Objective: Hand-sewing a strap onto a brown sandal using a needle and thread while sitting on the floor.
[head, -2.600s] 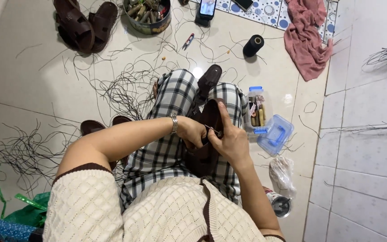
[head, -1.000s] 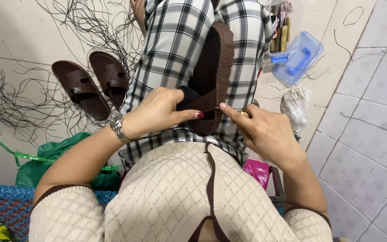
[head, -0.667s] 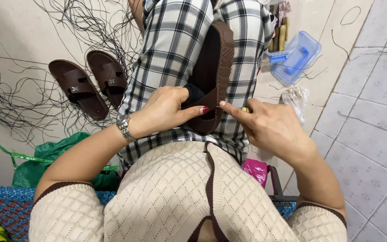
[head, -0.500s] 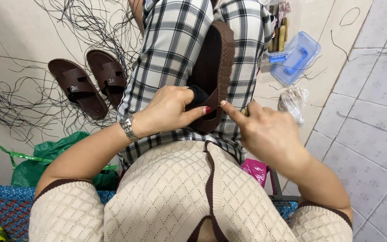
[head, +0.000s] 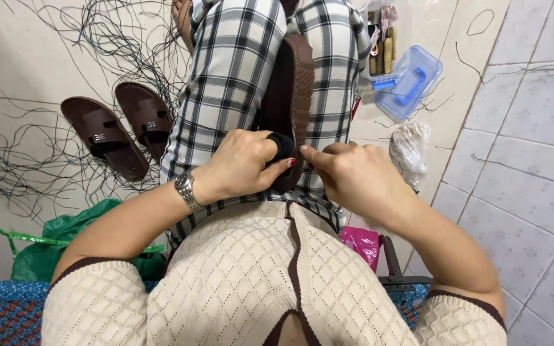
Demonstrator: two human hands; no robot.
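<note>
Left hand [head: 242, 165]: fingers curled, thumb and forefinger closed on the near end of a dark brown sandal [head: 290, 96], a black cover on one fingertip; a metal wristwatch [head: 186, 190] on the wrist.
Right hand [head: 354, 176]: fingers bunched together, tips pinched against the sandal's near edge, just beside the left hand's red-painted thumbnail; what is pinched between them is too small to tell.

Brown sandal: stands on edge on the lap, between the thighs of the black-and-white checked trousers [head: 232, 70], ribbed sole facing right, long axis running away from the body.

Pair of brown sandals [head: 120, 128]: flat on the tiled floor [head: 514, 160], left of the left leg, side by side, straps up.
Black thread offcuts [head: 46, 160]: loose tangles scattered over the floor left of the legs, around and under the sandal pair; a few stray lengths on the right-hand tiles.
Clear blue plastic box [head: 408, 80]: on the floor right of the right leg, lid open, blue item inside.
Clear plastic bag [head: 410, 148]: crumpled, just nearer than the box.
Green plastic bag [head: 52, 240]: under the left forearm, on the floor.
Pink item [head: 361, 242]: beneath the right forearm, partly hidden.
Cream knitted top [head: 245, 288]: brown trim, fills the lower view.
</note>
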